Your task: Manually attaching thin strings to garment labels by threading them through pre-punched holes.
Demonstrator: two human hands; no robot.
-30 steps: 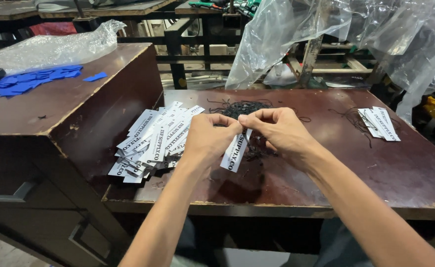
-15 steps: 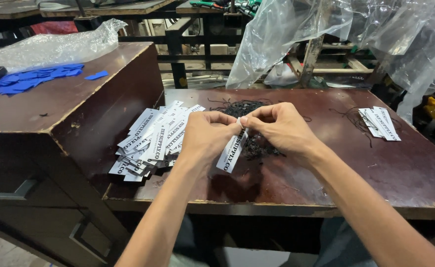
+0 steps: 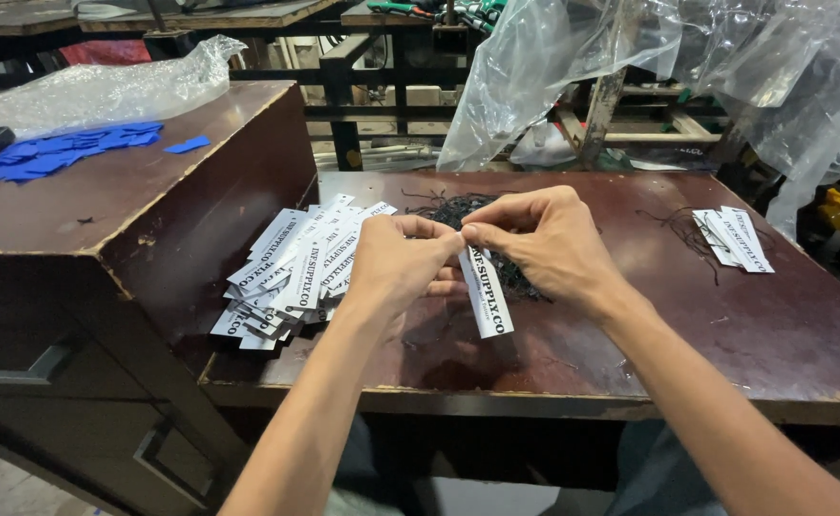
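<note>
A loose pile of white paper tags (image 3: 291, 272) lies at the left of the dark wooden table (image 3: 725, 334). Just right of it, the left hand (image 3: 396, 263) pinches the top end of a single white tag (image 3: 486, 291) between fingertips. The tag hangs over the table with its long axis near vertical, lower end toward the person. The right hand (image 3: 544, 239) pinches the same top end, perhaps with a black string, above a heap of black strings (image 3: 477, 215). A smaller tag stack (image 3: 733, 237) lies far right.

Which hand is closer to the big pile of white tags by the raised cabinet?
Left. The left hand sits right beside the pile of white tags; the right hand is farther off, beyond the held tag.
</note>
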